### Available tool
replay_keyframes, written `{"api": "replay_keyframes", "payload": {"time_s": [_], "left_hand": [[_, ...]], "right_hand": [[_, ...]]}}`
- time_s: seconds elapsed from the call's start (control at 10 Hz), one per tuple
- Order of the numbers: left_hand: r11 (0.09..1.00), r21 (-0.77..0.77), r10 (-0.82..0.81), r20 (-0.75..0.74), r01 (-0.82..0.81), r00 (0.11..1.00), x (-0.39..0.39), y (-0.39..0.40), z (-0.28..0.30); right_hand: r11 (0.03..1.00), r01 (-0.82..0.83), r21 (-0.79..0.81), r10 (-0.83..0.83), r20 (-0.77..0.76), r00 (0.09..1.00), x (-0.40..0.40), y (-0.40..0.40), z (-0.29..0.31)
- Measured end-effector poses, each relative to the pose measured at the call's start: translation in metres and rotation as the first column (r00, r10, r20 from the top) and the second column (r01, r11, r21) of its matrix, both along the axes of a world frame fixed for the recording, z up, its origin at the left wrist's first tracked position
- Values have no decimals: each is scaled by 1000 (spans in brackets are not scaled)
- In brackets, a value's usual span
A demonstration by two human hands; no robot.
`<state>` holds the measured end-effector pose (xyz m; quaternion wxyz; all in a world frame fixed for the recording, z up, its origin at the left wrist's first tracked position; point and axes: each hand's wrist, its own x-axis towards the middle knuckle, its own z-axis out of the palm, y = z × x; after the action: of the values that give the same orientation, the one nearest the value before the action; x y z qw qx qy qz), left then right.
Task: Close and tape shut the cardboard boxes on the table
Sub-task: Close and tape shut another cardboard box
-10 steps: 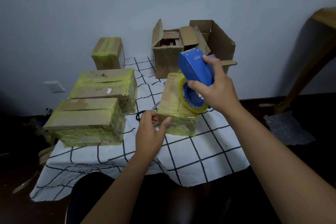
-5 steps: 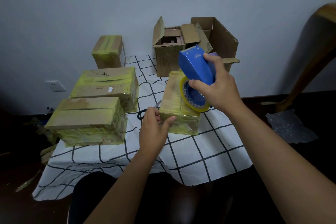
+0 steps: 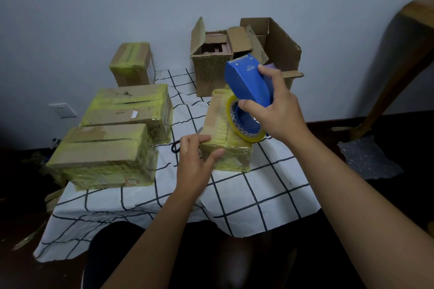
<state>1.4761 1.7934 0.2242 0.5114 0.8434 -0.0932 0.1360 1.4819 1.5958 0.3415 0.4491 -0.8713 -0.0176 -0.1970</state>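
Scissors point(image 3: 187, 142) lie just left of the small taped box point(image 3: 223, 129), half hidden behind the left hand point(image 3: 196, 166), only a blade tip and a dark handle loop showing. Left of that box sit two larger taped boxes point(image 3: 105, 152) point(image 3: 131, 108), one behind the other, and a smaller taped box point(image 3: 132, 63) stands behind them at the wall. Behind the small taped box an open box point(image 3: 211, 63) holds brown pieces I cannot identify; beside it a larger open box point(image 3: 281, 42) shows nothing of its inside. All rest on the checked cloth point(image 3: 234, 199) over the bench. Left fingers point(image 3: 202, 139) and thumb clasp the small box's near corner. The right hand point(image 3: 274, 110) grips the blue tape dispenser point(image 3: 249, 82), its yellow tape roll point(image 3: 244, 122) against the box top.
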Motion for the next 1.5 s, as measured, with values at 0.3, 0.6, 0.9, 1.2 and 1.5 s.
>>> {"api": "replay_keyframes", "payload": {"time_s": [0.3, 0.6, 0.9, 1.2, 1.5], "left_hand": [[990, 138, -20, 38, 15, 999, 6, 6, -1], [995, 91, 48, -68, -41, 997, -3, -9, 11], [989, 110, 102, 15, -103, 995, -3, -15, 7], [982, 148, 112, 74, -122, 991, -3, -18, 3], [977, 196, 68, 87, -83, 994, -3, -14, 0]], "right_hand": [[1000, -7, -3, 8, 8, 1000, 0, 0, 0], [1000, -3, -1, 3, 16, 1000, 1, 1, -1], [1000, -6, 13, 5, 20, 1000, 0, 0, -2], [1000, -9, 10, 9, 33, 999, 2, -1, -4], [1000, -13, -12, 13, 38, 999, 3, -1, -6]]}}
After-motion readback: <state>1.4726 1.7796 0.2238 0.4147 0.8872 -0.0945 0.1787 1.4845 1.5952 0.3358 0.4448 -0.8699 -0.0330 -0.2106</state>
